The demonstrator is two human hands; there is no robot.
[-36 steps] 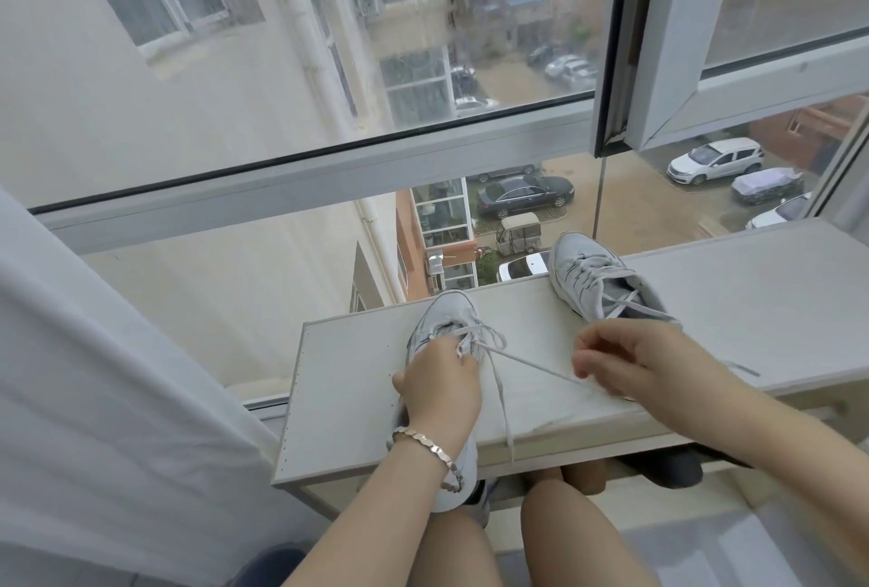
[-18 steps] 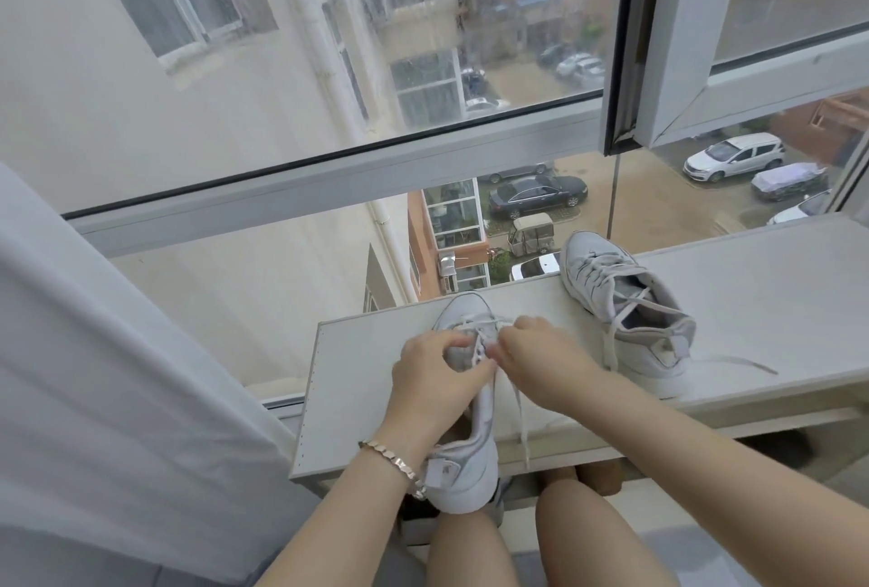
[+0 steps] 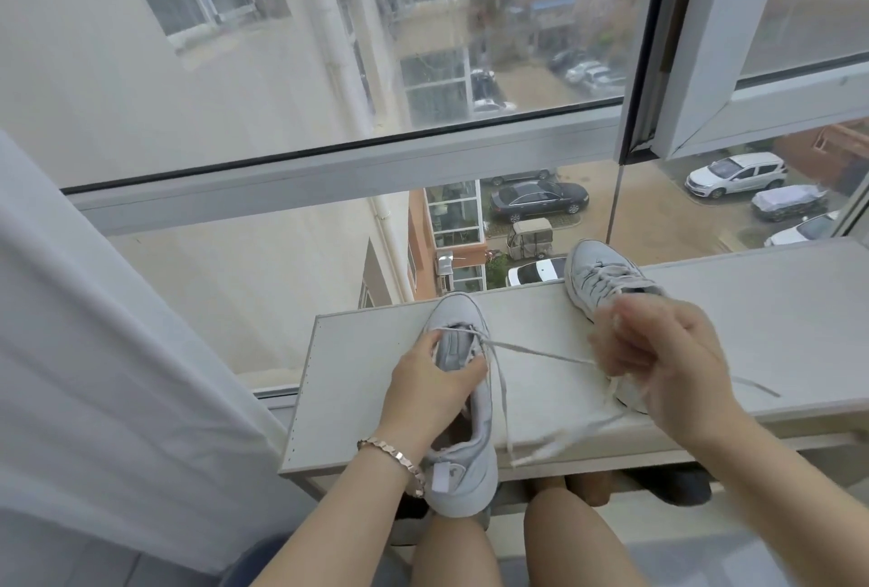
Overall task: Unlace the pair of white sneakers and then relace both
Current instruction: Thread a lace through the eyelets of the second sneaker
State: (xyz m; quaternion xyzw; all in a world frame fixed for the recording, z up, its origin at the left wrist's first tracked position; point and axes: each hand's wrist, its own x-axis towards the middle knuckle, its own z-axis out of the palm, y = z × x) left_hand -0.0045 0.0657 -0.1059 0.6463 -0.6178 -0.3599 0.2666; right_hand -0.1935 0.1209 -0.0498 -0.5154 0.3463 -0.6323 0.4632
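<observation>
I look down on a pale, long surface (image 3: 752,304) set against a big window (image 3: 329,177), its left end cut square and showing a row of small holes along the edge. The left hand (image 3: 432,382) has its grip clamped on the near sneaker (image 3: 463,445), thumb on one side of the throat and fingers curled into the opening. That shoe lies near the surface's left end, toe toward the glass and heel hanging over the front edge above my knee. A lace (image 3: 541,353) runs taut from its top eyelets to the right hand (image 3: 658,365), which is blurred but has its fingers curled tight on the strand; loose lace trails down to the front edge. The second sneaker (image 3: 597,276) sits at the rear edge, around mid-length, partly hidden behind the right hand, with its own lace end lying flat toward the right. A metal bracelet (image 3: 399,464) circles the left wrist. A white curtain (image 3: 94,351) hangs at the left, an open sash (image 3: 799,92) swings inward at upper right, and parked cars (image 3: 538,201) show in the yard far below.
</observation>
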